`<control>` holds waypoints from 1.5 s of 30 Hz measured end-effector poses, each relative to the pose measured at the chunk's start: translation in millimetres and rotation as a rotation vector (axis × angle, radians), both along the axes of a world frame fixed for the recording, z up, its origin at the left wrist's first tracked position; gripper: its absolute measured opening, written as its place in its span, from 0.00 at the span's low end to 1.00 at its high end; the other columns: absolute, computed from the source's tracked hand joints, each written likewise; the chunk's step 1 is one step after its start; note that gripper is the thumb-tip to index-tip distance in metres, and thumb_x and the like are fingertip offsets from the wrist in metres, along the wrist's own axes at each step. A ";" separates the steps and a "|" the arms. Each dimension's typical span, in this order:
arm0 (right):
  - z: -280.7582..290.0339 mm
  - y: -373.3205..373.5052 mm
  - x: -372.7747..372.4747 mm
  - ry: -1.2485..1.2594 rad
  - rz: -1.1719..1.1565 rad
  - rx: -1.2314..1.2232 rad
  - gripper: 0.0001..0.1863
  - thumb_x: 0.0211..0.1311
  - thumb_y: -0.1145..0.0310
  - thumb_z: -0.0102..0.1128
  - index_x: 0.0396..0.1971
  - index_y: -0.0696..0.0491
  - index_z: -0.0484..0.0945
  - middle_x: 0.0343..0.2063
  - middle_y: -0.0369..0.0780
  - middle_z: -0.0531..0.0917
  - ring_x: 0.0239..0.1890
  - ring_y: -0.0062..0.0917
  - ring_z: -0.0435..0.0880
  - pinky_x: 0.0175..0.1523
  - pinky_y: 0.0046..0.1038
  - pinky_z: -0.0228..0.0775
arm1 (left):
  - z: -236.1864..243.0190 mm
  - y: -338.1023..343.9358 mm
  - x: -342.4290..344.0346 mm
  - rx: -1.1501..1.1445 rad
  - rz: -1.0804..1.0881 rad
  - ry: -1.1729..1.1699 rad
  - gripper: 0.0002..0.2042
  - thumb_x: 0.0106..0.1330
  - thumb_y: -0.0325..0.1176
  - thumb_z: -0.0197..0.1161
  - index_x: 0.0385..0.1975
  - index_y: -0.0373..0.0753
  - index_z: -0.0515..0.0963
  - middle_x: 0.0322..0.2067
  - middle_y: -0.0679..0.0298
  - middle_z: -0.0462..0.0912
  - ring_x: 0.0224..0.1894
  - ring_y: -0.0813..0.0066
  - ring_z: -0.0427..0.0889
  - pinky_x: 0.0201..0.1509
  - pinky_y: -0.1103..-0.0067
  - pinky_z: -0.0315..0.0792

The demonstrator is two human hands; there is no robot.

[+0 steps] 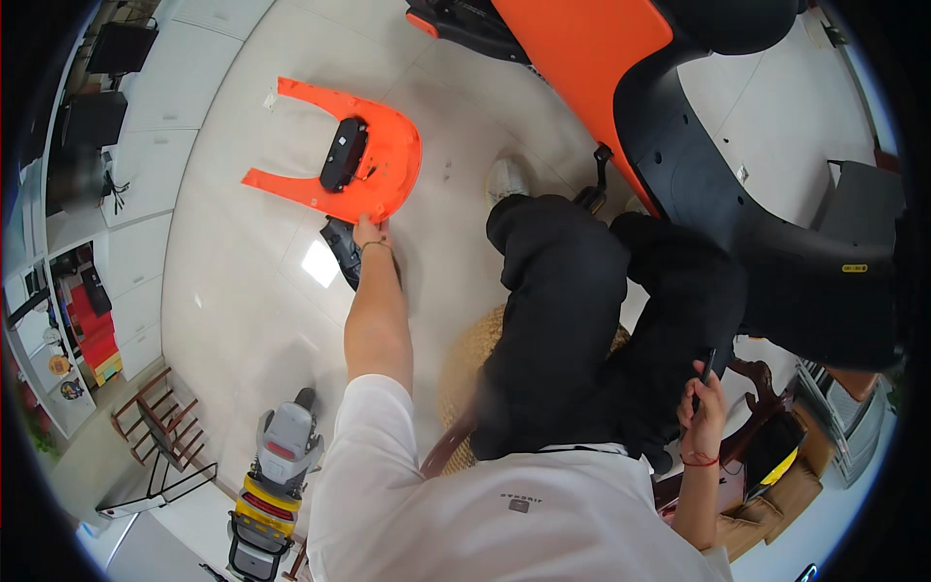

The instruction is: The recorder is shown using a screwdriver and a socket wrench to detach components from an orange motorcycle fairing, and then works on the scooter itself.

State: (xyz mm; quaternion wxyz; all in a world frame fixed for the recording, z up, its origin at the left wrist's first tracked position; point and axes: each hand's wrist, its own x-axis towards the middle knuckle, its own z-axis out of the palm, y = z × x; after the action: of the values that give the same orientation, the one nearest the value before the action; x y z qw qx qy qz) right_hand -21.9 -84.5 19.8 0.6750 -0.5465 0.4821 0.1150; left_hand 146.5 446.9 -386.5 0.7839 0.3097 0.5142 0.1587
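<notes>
A U-shaped orange plastic panel [400,160] lies or is held low over the pale floor at the left, its two prongs pointing left. A black box-like unit [344,155] is fixed on its inner side, with a short wire beside it. My left hand [369,236] reaches out, closed on the panel's near edge. Just below that edge is a black plastic part [341,250], partly hidden by my forearm. Close to my right thigh, my right hand [705,417] is closed around a slim black object [709,365], whose kind I cannot make out.
An orange and black scooter [592,68] stands at the upper right, beside my legs. A yellow and grey vehicle [276,485] is at the lower left. White cabinets [160,165] line the left wall, near a wooden rack [160,427]. A woven seat [470,354] is beneath me.
</notes>
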 end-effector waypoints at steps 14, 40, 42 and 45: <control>23.8 -10.3 -42.4 -0.211 -0.189 -0.049 0.19 0.62 0.67 0.53 0.52 0.57 0.70 0.26 0.32 0.70 0.17 0.11 0.63 0.18 0.13 0.50 | -85.6 141.6 -127.3 -0.148 -0.278 0.027 0.11 0.63 0.30 0.56 0.43 0.37 0.75 0.33 0.57 0.82 0.30 0.67 0.81 0.29 0.77 0.73; 49.1 -53.9 -134.5 -0.832 -0.403 0.183 0.10 0.67 0.62 0.53 0.35 0.54 0.71 0.19 0.34 0.71 0.19 0.16 0.68 0.24 0.19 0.57 | 402.3 -351.1 -187.0 0.348 -1.547 -0.475 0.13 0.73 0.38 0.50 0.46 0.34 0.73 0.42 0.55 0.81 0.42 0.70 0.82 0.49 0.77 0.76; 55.2 -47.7 -136.8 -0.885 -0.423 0.298 0.10 0.67 0.62 0.52 0.31 0.52 0.69 0.20 0.35 0.72 0.21 0.17 0.68 0.27 0.18 0.59 | 435.5 -400.1 -228.4 0.283 -1.850 -0.543 0.16 0.74 0.41 0.48 0.46 0.32 0.72 0.41 0.54 0.81 0.42 0.69 0.82 0.51 0.75 0.75; 61.3 -52.9 -150.9 -0.924 -0.483 0.433 0.10 0.68 0.62 0.51 0.30 0.52 0.68 0.21 0.35 0.73 0.21 0.16 0.68 0.28 0.18 0.60 | 441.5 -436.5 -259.8 0.281 -2.205 -0.623 0.16 0.75 0.40 0.47 0.45 0.30 0.71 0.36 0.58 0.81 0.42 0.72 0.81 0.50 0.78 0.73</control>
State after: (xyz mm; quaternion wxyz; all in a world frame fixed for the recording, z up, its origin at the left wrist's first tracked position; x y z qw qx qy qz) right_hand -172.7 -137.4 81.1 0.9198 -0.2632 0.2133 -0.1978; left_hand -113.3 10.4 55.0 0.5482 0.6225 -0.2736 -0.4869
